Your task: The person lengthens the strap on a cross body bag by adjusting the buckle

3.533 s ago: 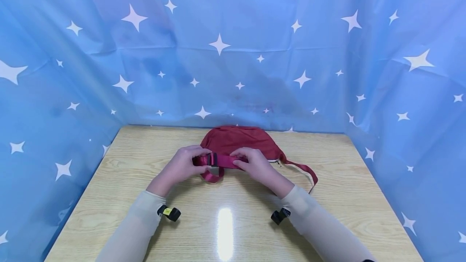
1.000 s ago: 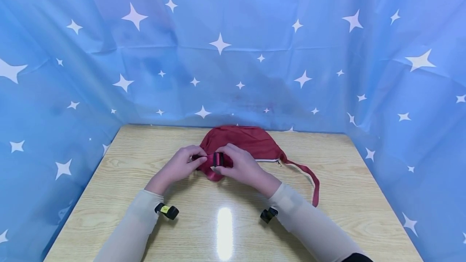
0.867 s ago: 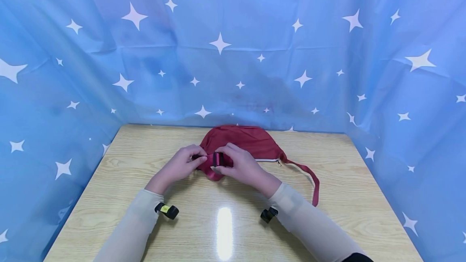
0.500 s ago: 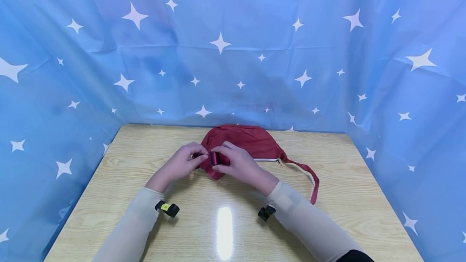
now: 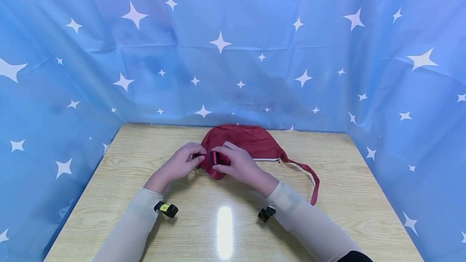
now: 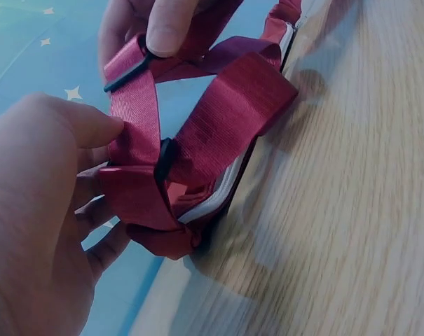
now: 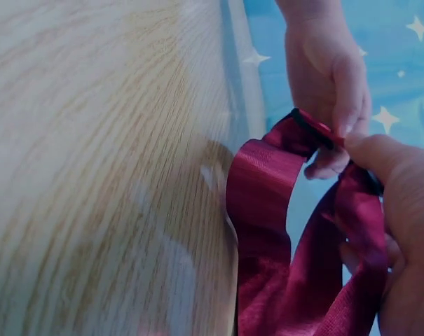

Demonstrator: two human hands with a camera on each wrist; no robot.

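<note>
A dark red waist bag (image 5: 244, 138) lies toward the back of the table, its white zipper (image 5: 265, 159) along the front edge. My left hand (image 5: 179, 164) is at the bag's left end. Its thumb and fingers pinch the red strap (image 6: 136, 115) between two black fittings. My right hand (image 5: 241, 165) pinches the strap at the upper black slide buckle (image 6: 127, 75), thumb and fingertips at its edges. The lower black buckle (image 6: 165, 161) sits close to my left fingers. Wide loops of strap (image 7: 264, 189) hang below the right hand in the right wrist view.
Light wood table (image 5: 364, 197) under both arms. A loose strap end (image 5: 308, 170) curls off the bag's right side. Black wrist cameras (image 5: 169, 210) sit on both sleeves. A blue curtain with white stars (image 5: 233, 19) stands behind and at both sides.
Over the last few seconds my right hand has moved left to the slide buckle, and the strap between my hands has shortened. The right strap end hangs lower. In the last half second, almost nothing moves.
</note>
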